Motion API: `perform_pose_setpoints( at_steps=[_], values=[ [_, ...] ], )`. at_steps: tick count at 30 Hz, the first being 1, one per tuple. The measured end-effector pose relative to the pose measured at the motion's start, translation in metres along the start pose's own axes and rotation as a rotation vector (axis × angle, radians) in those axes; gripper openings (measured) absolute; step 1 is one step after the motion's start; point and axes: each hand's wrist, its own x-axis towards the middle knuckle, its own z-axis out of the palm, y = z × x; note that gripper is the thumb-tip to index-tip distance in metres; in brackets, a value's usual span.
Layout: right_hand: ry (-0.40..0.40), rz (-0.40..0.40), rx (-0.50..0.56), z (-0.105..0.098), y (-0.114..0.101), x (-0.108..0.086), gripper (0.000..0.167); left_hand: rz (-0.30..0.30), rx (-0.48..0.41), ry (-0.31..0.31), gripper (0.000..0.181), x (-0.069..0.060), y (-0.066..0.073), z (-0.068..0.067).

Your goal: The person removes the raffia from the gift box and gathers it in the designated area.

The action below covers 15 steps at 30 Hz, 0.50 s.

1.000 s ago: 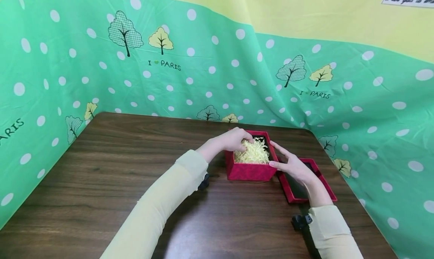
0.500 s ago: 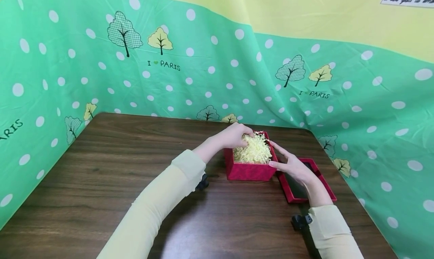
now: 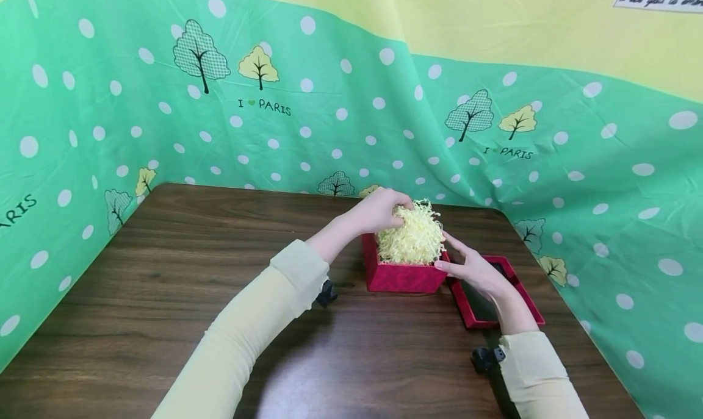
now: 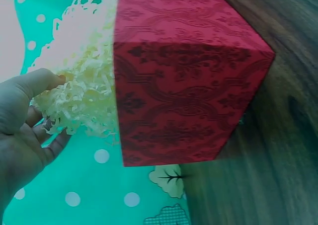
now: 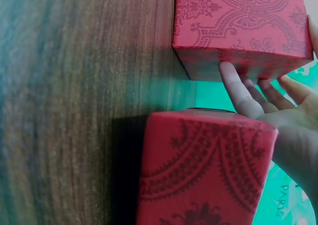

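Observation:
A red patterned gift box [image 3: 406, 279] stands on the table, and cream shredded paper [image 3: 412, 239] rises in a heap above its rim. My left hand [image 3: 379, 210] pinches the shredded paper at its upper left side; the left wrist view shows the thumb and fingers [image 4: 42, 81] around the strands. Against the box's right side rests my right hand [image 3: 475, 269], its fingers fairly straight and spread, with the thumb near the front right corner. In the right wrist view those fingers [image 5: 236, 88] touch the side wall. The paper hides the box's inside.
A red box lid [image 3: 516, 279] with a dark inside lies just right of the box, partly under my right wrist. The brown wooden table [image 3: 192, 272] stretches to the left, and a green and yellow dotted cloth [image 3: 329, 102] hangs behind it.
My left hand has moved up, and the shredded paper has come up with it from inside the box to above the rim. The right hand and the box have stayed almost still.

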Motion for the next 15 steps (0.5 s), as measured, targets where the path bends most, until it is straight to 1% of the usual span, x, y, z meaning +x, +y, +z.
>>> perform_pose_setpoints(
  at_steps=[5, 12, 15],
  values=[
    [0.000, 0.001, -0.015, 0.000, 0.000, 0.000, 0.086, -0.002, -0.006, 0.065, 0.030, -0.002, 0.006, -0.011],
    [0.011, 0.030, -0.035, 0.000, -0.002, -0.002, 0.090, -0.019, -0.034, 0.105, 0.028, -0.004, 0.015, -0.026],
    [0.006, 0.017, -0.016, 0.000, -0.002, -0.002, 0.089, -0.034, -0.039, 0.121, 0.030, -0.006, 0.017, -0.032]
  ],
)
